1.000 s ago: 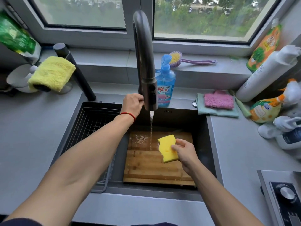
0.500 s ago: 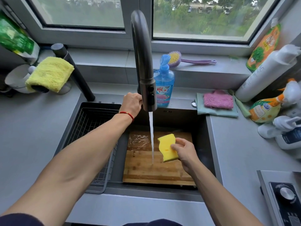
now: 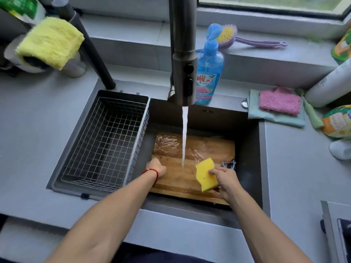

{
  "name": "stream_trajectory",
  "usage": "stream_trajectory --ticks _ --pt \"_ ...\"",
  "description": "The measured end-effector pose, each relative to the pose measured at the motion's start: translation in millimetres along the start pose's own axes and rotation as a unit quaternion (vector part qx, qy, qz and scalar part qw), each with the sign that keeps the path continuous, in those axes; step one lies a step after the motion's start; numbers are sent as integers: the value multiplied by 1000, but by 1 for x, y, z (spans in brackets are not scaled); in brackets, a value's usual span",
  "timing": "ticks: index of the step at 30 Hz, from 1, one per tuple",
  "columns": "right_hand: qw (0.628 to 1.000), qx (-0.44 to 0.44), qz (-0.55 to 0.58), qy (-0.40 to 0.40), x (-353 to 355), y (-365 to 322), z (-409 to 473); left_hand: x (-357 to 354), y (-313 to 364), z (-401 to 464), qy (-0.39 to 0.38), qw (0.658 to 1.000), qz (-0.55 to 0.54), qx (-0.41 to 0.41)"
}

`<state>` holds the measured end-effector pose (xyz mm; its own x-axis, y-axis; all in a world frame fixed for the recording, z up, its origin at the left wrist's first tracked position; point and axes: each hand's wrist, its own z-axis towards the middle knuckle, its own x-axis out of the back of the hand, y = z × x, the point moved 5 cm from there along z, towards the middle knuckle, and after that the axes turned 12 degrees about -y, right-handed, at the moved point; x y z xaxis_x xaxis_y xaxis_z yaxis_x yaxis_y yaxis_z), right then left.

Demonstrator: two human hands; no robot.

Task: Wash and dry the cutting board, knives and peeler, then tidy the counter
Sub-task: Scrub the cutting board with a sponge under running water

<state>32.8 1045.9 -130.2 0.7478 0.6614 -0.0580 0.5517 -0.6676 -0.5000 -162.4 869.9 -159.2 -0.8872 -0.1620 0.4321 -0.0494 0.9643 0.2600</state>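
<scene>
The cutting board (image 3: 191, 168) lies flat in the sink (image 3: 247, 133), wet under water running from the tap (image 3: 183, 54). The left hand (image 3: 156, 168) rests on the board's left edge with fingers curled; whether it grips the edge I cannot tell. The right hand (image 3: 224, 177) pinches a yellow sponge (image 3: 206, 174) over the board's near right part. A wire basket (image 3: 106, 141) sits left of the board.

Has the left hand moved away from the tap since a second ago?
Yes. The left hand has dropped from beside the faucet down into the sink, onto the left part of the cutting board.
</scene>
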Motion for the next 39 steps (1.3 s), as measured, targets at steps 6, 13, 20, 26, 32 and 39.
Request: stream_trajectory --ticks 6,13,20,26,32,39 --pt "1000 -6 -14 16 16 19 30 -25 -35 55 -26 994 -15 105" --pt "998 5 -37 50 37 20 30 -22 -38 74 97 957 -242 126" --pt "999 28 -5 31 38 4 18 5 -20 42 81 978 -183 54" --pt "997 47 -53 20 39 -10 -3 30 -3 -4 44 980 -190 -38" --pt "983 104 -147 23 30 -21 -26 41 28 -58 42 946 -266 -181" --pt "864 362 -339 -86 -87 -11 -61 55 5 -104 34 911 -345 -224"
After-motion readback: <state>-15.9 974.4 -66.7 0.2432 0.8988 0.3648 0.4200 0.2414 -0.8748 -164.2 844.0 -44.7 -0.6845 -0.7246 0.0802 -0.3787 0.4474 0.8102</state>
